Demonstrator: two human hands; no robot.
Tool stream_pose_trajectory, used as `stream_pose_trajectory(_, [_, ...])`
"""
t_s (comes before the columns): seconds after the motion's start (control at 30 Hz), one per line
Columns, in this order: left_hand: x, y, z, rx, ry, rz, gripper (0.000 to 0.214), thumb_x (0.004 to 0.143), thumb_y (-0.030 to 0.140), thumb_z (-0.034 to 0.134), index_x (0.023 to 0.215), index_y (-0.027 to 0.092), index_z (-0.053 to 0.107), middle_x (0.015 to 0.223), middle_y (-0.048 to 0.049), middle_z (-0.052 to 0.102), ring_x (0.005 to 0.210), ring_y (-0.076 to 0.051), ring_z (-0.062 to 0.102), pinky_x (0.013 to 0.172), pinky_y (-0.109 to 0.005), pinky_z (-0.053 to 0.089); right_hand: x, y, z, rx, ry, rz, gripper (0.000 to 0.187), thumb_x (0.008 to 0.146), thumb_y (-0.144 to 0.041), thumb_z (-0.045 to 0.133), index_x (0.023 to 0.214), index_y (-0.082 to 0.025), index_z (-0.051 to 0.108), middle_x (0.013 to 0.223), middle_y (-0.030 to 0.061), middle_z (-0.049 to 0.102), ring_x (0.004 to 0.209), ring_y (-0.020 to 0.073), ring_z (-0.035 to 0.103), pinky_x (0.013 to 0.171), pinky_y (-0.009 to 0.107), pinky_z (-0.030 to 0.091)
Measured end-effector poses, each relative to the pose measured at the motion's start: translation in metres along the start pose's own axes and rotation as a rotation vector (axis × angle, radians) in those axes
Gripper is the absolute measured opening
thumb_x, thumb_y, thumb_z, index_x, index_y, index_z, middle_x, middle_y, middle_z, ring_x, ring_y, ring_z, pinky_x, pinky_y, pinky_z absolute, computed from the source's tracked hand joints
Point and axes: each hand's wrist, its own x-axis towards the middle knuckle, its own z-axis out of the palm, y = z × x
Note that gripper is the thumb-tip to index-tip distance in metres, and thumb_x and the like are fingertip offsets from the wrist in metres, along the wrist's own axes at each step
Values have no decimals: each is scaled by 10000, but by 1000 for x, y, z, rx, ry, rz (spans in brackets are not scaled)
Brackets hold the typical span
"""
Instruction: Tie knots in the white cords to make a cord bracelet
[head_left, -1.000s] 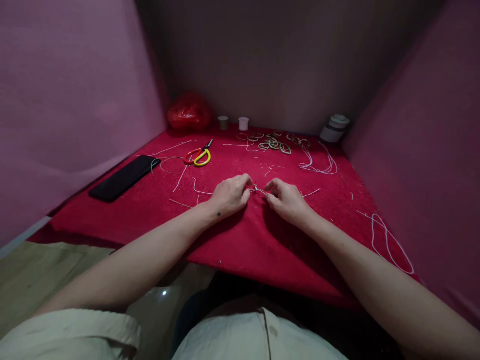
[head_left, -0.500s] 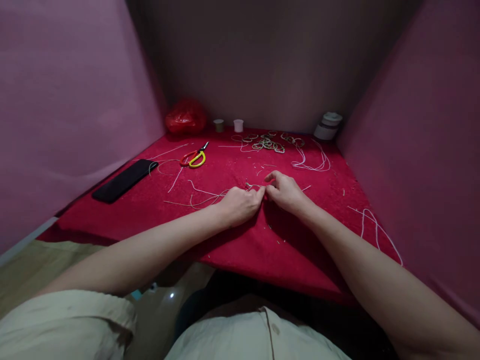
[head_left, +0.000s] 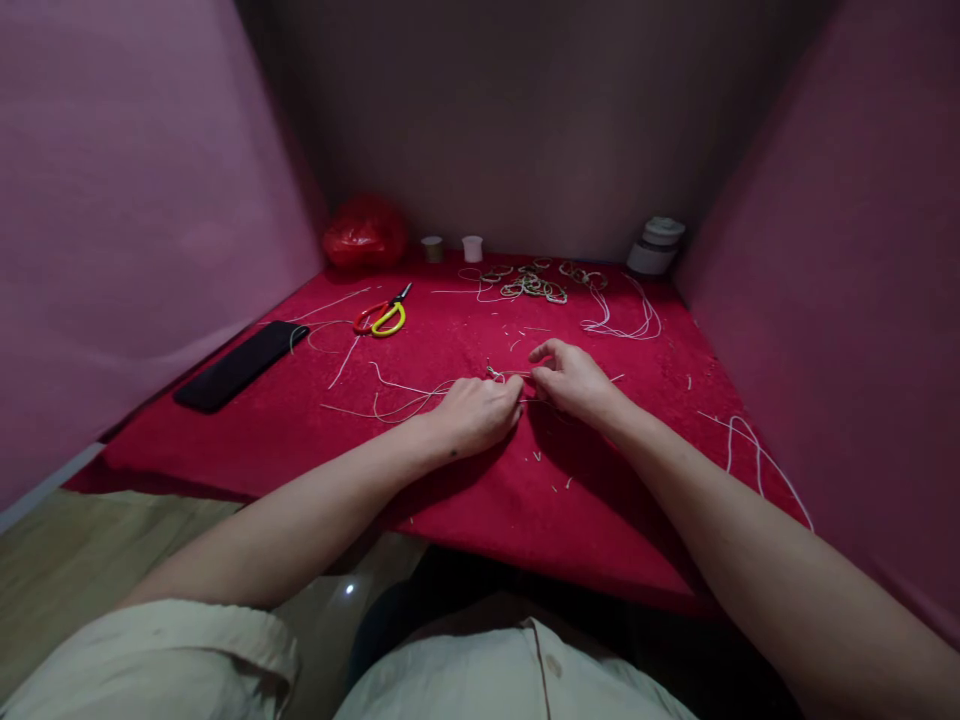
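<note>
Thin pale cords (head_left: pixel 411 384) run from the left across the red cloth and under my left hand (head_left: pixel 480 412). Its fingers are closed on them, knuckles up, low over the cloth. Just to the right, my right hand (head_left: pixel 571 380) pinches cord between thumb and fingers, with the index finger arched above. A small gap parts the two hands, and strands stretch across it. Beyond my left fingers a small knotted bit of cord (head_left: pixel 493 372) shows. What lies inside each grip is mostly hidden.
Red-and-yellow-handled scissors (head_left: pixel 381 318) and a black phone-like slab (head_left: pixel 241 366) lie to the left. At the back are a red plastic bag (head_left: pixel 366 234), two small spools (head_left: pixel 472 249), a pile of knotted cord loops (head_left: pixel 534 286) and a lidded jar (head_left: pixel 655 248). Loose white cord (head_left: pixel 772 458) lies right.
My hands have drawn slightly apart, my left one shifting a little left, and strands now show between them. The whole view has also moved slightly.
</note>
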Motion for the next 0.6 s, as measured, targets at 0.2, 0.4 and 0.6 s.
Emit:
stream_pose_trajectory(0.2, [-6, 13, 5, -32, 18, -9, 272, 933, 213, 310, 1041, 126, 543, 742, -135, 671, 717, -296, 676, 596, -374, 479, 0, -2, 2, 43, -52, 41, 224, 729, -115, 466, 924, -157, 568, 583, -14, 569, 527, 122, 496, 539, 253, 366])
stream_pose_trajectory(0.4, [-14, 19, 8, 38, 49, 1, 269, 923, 136, 274, 978, 117, 537, 757, -121, 637, 669, -272, 665, 530, -340, 472, 1, 1, 3, 18, -65, 44, 211, 744, -112, 480, 926, -155, 580, 577, -17, 567, 510, 118, 495, 526, 249, 358])
stream_pose_trajectory(0.6, [-17, 18, 5, 80, 127, 83, 311, 906, 80, 232, 978, 101, 534, 966, -155, 583, 737, -225, 641, 493, -291, 457, -2, -3, 4, 27, -66, 48, 196, 763, -108, 492, 933, -148, 581, 610, -5, 594, 527, 112, 502, 523, 237, 355])
